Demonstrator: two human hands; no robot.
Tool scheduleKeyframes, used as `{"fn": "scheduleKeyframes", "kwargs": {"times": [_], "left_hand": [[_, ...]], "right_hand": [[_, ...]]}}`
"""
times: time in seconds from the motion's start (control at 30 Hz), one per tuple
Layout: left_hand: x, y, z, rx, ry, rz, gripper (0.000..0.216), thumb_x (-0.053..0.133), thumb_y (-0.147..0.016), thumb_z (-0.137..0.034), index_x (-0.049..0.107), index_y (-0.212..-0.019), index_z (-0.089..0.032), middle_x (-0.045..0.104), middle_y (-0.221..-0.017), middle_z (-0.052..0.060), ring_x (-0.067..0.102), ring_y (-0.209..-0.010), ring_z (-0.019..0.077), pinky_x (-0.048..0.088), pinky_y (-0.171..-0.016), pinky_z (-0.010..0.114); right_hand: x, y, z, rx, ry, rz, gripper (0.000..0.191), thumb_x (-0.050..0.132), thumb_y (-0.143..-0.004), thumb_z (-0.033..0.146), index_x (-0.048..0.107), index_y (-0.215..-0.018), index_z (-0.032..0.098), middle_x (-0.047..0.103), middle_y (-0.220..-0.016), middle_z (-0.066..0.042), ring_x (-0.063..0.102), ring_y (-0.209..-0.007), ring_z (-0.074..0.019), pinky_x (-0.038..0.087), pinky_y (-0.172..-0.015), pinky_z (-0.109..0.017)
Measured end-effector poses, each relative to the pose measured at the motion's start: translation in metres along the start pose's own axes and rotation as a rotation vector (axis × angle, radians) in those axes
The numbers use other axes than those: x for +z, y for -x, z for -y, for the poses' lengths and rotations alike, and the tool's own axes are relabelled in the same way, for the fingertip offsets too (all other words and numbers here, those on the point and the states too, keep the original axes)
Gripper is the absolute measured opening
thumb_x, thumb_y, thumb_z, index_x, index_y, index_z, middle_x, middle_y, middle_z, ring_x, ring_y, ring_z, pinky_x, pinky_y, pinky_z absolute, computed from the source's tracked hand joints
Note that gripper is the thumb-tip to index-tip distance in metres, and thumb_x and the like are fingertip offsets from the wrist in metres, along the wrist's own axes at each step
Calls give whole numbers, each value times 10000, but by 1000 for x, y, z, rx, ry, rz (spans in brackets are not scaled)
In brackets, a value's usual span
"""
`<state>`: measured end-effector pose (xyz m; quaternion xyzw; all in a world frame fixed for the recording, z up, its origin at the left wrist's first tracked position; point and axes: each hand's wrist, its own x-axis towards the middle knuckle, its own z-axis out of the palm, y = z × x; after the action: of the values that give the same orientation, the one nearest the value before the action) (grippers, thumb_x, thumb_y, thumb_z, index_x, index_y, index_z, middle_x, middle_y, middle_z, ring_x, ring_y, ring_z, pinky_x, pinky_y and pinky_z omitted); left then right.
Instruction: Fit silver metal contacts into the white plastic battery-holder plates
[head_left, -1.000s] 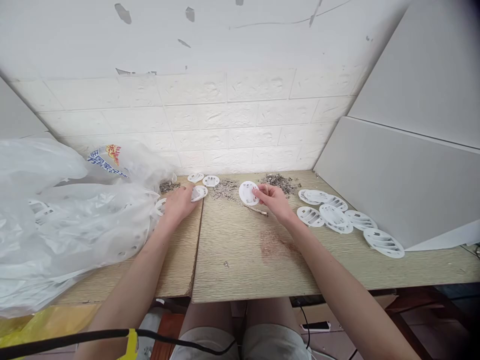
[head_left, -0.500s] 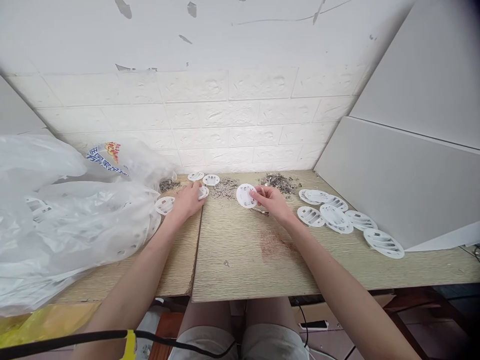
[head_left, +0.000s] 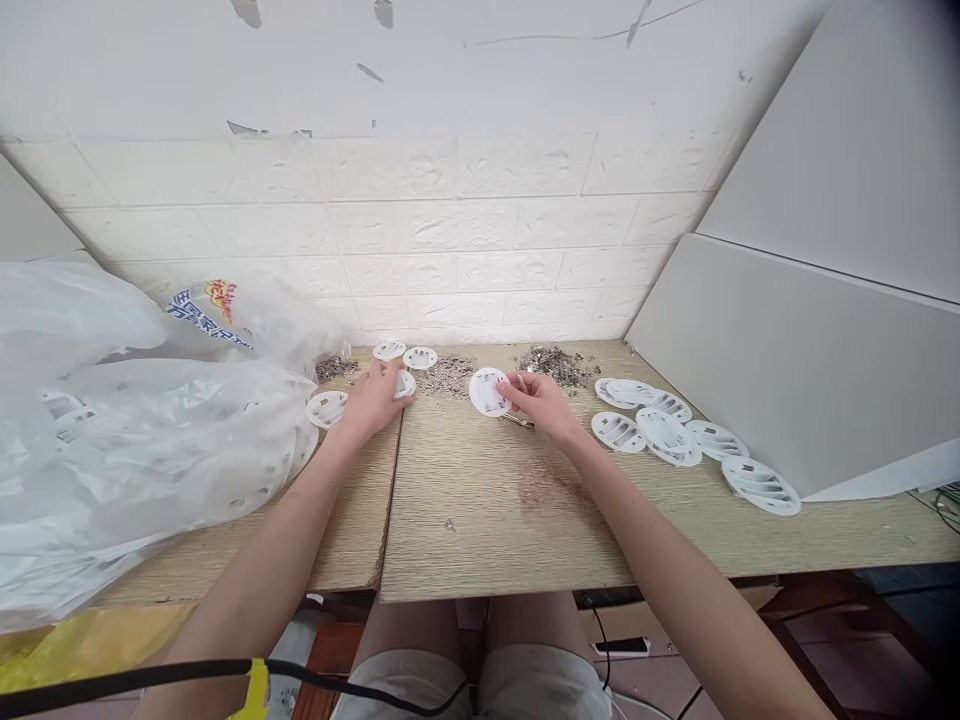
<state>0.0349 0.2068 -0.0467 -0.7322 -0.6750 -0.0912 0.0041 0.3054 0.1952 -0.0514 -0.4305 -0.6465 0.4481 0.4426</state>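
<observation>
My right hand pinches a round white plastic disc by its right edge, tilted up above the table with small metal pieces on its face. Just under this hand shows a thin metal tool; whether it is held or lies on the table I cannot tell. My left hand is closed around another white disc at the table's back left, its fingers partly hiding it. Beside that hand lie a disc and two more, one of them a slotted disc.
Piles of small metal pieces and darker ones lie along the wall. Several slotted discs overlap at right. A big translucent bag fills the left side. A black cable crosses low in front.
Both hands keep nearly the same place and hold. The whole view has shifted very slightly.
</observation>
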Motion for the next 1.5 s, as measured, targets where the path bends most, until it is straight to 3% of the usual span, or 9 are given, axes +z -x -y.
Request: {"fn": "scheduleKeyframes", "kwargs": {"times": [0.23, 0.43, 0.53, 0.63, 0.8, 0.97, 1.2, 1.37, 1.5], "left_hand": [[1, 1, -6, 127, 111, -135, 531, 604, -839, -344, 443, -1329, -215, 470, -1288, 147, 509, -1178, 326, 452, -932, 430], [5, 13, -35, 488, 419, -332, 496, 617, -858, -349, 421, -1297, -226, 451, -1320, 125, 443, -1281, 260, 378, -1074, 421], [10, 21, -52, 598, 488, -389, 465, 600, -876, -369, 427, -1278, -214, 441, -1328, 137, 425, -1300, 250, 372, -1092, 408], [16, 25, -61, 646, 489, -408, 469, 603, -875, -366, 428, -1286, -225, 433, -1342, 143, 424, -1306, 260, 384, -1083, 423], [17, 25, -61, 631, 521, -421, 490, 620, -863, -373, 430, -1291, -230, 453, -1333, 145, 449, -1288, 265, 408, -1059, 428], [15, 24, -59, 638, 534, -410, 480, 612, -869, -395, 445, -1285, -225, 475, -1329, 145, 462, -1277, 261, 396, -1071, 431], [17, 24, -56, 649, 603, -351, 500, 612, -864, -429, 450, -1291, -225, 487, -1348, 148, 460, -1291, 266, 405, -1064, 439], [14, 25, -61, 488, 954, -302, 457, 545, -899, -438, 410, -1280, -224, 535, -1319, 132, 532, -1225, 237, 450, -1025, 415], [14, 21, -62, 209, 1328, -290, 529, 508, -903, -479, 304, -1334, -251, 546, -1304, 129, 645, -1026, 206, 540, -856, 383]], "right_hand": [[0, -3, -3, 8, 10, -116, 457, 676, -693, 612, 494, -658, 194, 398, -600, 32, 381, -576, -110, 318, -558, -273], [1, -3, -10, 50, 150, -262, 420, 662, -719, 573, 488, -659, 195, 474, -616, 10, 394, -567, -118, 305, -541, -273], [6, -3, -12, 22, 157, -260, 439, 649, -736, 569, 414, -637, 211, 407, -600, 29, 349, -558, -111, 279, -531, -269], [14, -2, -12, -14, 64, -177, 472, 623, -754, 607, 364, -664, 222, 380, -603, 41, 344, -555, -109, 274, -519, -262], [25, 1, -10, -18, -119, -1, 497, 585, -748, 698, 439, -798, 226, 493, -668, 35, 427, -580, -108, 289, -510, -247], [27, 3, -6, 2, -190, 64, 517, 533, -763, 732, 447, -805, 224, 521, -661, 32, 436, -575, -106, 281, -507, -246], [28, 5, -1, 25, -185, 79, 501, 718, -678, 599, 408, -784, 220, 499, -629, 64, 425, -551, -88, 273, -520, -234], [25, 2, -4, 93, -221, -4, 488, 736, -650, 562, 418, -780, 216, 532, -636, 56, 452, -550, -89, 284, -510, -228], [19, 0, -3, 144, -222, -113, 469, 758, -621, 511, 447, -799, 210, 589, -699, 29, 491, -582, -97, 311, -516, -224]]}}
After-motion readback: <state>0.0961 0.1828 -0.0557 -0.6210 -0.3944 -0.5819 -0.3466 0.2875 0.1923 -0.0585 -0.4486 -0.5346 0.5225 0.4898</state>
